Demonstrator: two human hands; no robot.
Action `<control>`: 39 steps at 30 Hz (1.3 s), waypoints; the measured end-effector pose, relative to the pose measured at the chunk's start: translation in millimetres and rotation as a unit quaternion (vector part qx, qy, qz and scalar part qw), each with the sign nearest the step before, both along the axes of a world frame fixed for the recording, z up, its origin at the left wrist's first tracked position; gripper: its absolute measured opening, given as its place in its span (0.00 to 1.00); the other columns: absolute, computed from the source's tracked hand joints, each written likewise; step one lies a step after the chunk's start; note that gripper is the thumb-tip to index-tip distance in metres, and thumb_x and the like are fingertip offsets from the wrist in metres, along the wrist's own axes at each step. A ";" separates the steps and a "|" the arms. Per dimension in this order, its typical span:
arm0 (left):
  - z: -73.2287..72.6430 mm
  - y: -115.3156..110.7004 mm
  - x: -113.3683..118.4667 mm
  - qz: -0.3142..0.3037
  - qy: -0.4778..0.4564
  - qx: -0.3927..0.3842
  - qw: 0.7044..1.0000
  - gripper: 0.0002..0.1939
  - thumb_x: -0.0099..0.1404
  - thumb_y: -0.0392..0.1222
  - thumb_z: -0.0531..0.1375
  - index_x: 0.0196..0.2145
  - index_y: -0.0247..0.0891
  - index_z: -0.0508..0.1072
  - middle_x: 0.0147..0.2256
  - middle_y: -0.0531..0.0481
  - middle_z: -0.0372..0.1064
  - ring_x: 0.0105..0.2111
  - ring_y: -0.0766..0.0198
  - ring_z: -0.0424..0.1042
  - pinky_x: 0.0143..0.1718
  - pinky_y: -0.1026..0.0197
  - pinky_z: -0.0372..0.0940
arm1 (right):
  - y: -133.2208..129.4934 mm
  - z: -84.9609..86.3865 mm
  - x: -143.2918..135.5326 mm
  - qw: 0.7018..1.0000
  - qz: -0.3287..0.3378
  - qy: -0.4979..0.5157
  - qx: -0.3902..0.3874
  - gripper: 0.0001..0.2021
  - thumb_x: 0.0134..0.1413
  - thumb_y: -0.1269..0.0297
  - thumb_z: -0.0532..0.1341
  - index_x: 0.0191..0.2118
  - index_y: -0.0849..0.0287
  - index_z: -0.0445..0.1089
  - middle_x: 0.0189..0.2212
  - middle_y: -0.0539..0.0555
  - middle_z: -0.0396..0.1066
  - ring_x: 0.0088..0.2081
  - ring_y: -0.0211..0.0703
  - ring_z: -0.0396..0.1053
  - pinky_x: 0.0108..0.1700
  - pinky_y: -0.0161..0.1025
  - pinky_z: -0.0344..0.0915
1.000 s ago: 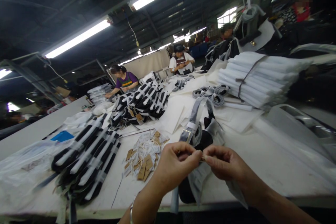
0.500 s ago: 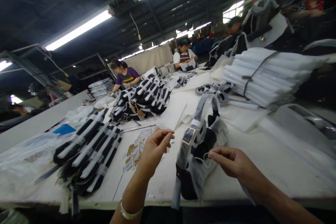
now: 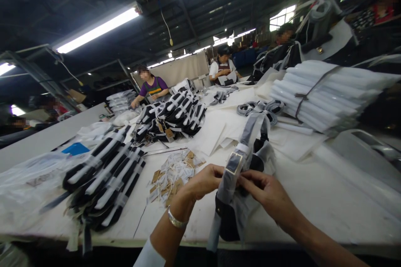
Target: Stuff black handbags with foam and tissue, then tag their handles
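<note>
A black bag (image 3: pixel 230 223) in cloudy wrapping is sitting close to the middle of the desk's (image 3: pixel 313 192) front edge, its grey strap (image 3: pixel 226 187) arching above it and a gold buckle (image 3: pixel 234 162) facing outward. The left grip (image 3: pixel 205 182) is meeting the strap from its left side, just below the buckle; its fingertips are hiding behind the strap, so I cannot tell whether it is released or clenched. The right grip (image 3: pixel 265 190) is bending thumb and fingers toward each other at the strap's right side, and what they may be grasping is not showing. A silvery bracelet (image 3: pixel 177 219) is circling the left wrist. Left of the bag, a loose heap of tags (image 3: pixel 172 175) is lying back from the front edge. Toward the desk's front left corner, black bundles (image 3: pixel 106 179) with white wrapping are lying side by side, next to a clear plastic bag (image 3: pixel 31 187). Toward the right edge, a tied stack of white rolls (image 3: pixel 344 87) is resting behind the right grip, with coiled straps (image 3: pixel 246 108) lying beside it
</note>
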State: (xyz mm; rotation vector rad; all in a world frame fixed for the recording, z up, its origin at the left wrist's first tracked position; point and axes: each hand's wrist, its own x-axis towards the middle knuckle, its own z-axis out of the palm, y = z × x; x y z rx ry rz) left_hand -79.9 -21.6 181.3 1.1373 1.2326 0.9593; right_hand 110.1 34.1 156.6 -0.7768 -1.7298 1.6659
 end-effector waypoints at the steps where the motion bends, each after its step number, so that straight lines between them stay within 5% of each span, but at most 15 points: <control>1: -1.7 -1.6 -1.8 0.015 -0.007 0.003 1.000 0.18 0.49 0.52 0.73 0.29 0.33 0.81 0.25 0.51 0.71 0.26 0.66 0.64 0.32 0.64 0.61 | 0.2 -0.7 1.7 1.000 0.001 0.001 0.001 0.22 0.55 0.45 0.64 0.40 0.62 0.78 0.33 0.54 0.75 0.37 0.44 0.70 0.40 0.37 0.64; 6: -8.1 -25.2 -12.0 0.117 -0.052 0.040 0.991 0.15 0.56 0.49 0.71 0.26 0.33 0.77 0.30 0.51 0.69 0.31 0.67 0.64 0.34 0.67 0.59 | -3.5 -7.7 15.9 0.998 0.058 -0.020 -0.025 0.27 0.57 0.43 0.62 0.51 0.61 0.73 0.25 0.48 0.66 0.28 0.37 0.62 0.32 0.35 0.62; 9: -13.1 -44.1 -10.0 0.149 -0.109 0.051 0.981 0.15 0.59 0.49 0.69 0.28 0.33 0.76 0.38 0.46 0.70 0.37 0.64 0.67 0.39 0.64 0.62 | -10.0 -12.8 22.1 0.993 0.106 -0.012 -0.045 0.28 0.56 0.45 0.65 0.55 0.59 0.70 0.27 0.48 0.66 0.31 0.38 0.65 0.35 0.34 0.64; 12: -19.6 -58.7 -2.9 0.188 -0.176 0.066 0.964 0.16 0.60 0.51 0.68 0.28 0.34 0.73 0.36 0.47 0.69 0.36 0.65 0.68 0.41 0.62 0.64 | -17.2 -15.8 24.4 0.982 0.146 0.021 -0.121 0.32 0.53 0.45 0.67 0.59 0.56 0.65 0.33 0.51 0.71 0.35 0.41 0.70 0.37 0.35 0.68; 15: -25.1 -68.5 3.5 0.241 -0.222 0.103 0.939 0.17 0.61 0.52 0.68 0.28 0.37 0.71 0.32 0.51 0.66 0.38 0.64 0.70 0.45 0.61 0.65 | -22.9 -16.1 24.2 0.969 0.161 0.043 -0.184 0.32 0.50 0.46 0.69 0.58 0.55 0.64 0.39 0.55 0.74 0.40 0.45 0.73 0.40 0.38 0.70; 19: -29.1 -78.6 10.0 0.290 -0.260 0.157 0.907 0.14 0.61 0.50 0.68 0.29 0.37 0.72 0.32 0.51 0.69 0.43 0.61 0.72 0.49 0.60 0.65 | -27.6 -14.7 25.7 0.974 0.141 0.038 -0.170 0.25 0.53 0.49 0.68 0.53 0.57 0.68 0.37 0.55 0.75 0.37 0.44 0.74 0.36 0.36 0.71; 24: -30.1 -87.6 19.3 0.282 -0.243 0.197 0.907 0.08 0.63 0.45 0.67 0.35 0.37 0.77 0.33 0.49 0.73 0.37 0.63 0.72 0.45 0.59 0.65 | -30.1 -13.9 30.2 0.990 0.116 0.012 -0.083 0.16 0.58 0.52 0.64 0.48 0.55 0.75 0.47 0.57 0.76 0.47 0.48 0.74 0.50 0.40 0.72; 28: -30.1 -91.4 27.5 0.262 -0.158 0.208 0.929 0.10 0.62 0.41 0.68 0.42 0.39 0.79 0.36 0.48 0.74 0.37 0.63 0.70 0.40 0.61 0.63 | -32.1 -13.3 24.9 0.989 0.072 0.040 0.122 0.12 0.57 0.61 0.64 0.47 0.51 0.77 0.47 0.55 0.77 0.48 0.47 0.75 0.50 0.38 0.73; 33: -31.8 -90.9 36.6 0.258 -0.137 0.209 0.933 0.12 0.63 0.41 0.67 0.46 0.42 0.80 0.39 0.48 0.76 0.38 0.64 0.70 0.37 0.64 0.61 | -29.5 -14.9 18.0 0.917 -0.024 0.100 0.385 0.16 0.58 0.72 0.61 0.47 0.46 0.78 0.39 0.53 0.73 0.38 0.39 0.74 0.39 0.31 0.73; 36: -33.4 -85.5 38.8 0.295 -0.167 0.196 0.920 0.13 0.63 0.42 0.67 0.46 0.43 0.80 0.37 0.48 0.77 0.31 0.69 0.69 0.30 0.67 0.58 | -22.4 -13.1 17.0 0.881 -0.051 0.106 0.458 0.15 0.59 0.74 0.60 0.45 0.48 0.79 0.48 0.56 0.70 0.42 0.41 0.72 0.42 0.35 0.73; 39: -34.7 -78.3 38.7 0.333 -0.172 0.175 0.910 0.15 0.59 0.44 0.70 0.45 0.42 0.80 0.40 0.47 0.77 0.25 0.73 0.66 0.23 0.69 0.52 | -17.1 -5.4 13.4 0.868 0.003 0.126 0.480 0.13 0.61 0.73 0.59 0.46 0.52 0.76 0.45 0.56 0.75 0.47 0.46 0.72 0.48 0.41 0.72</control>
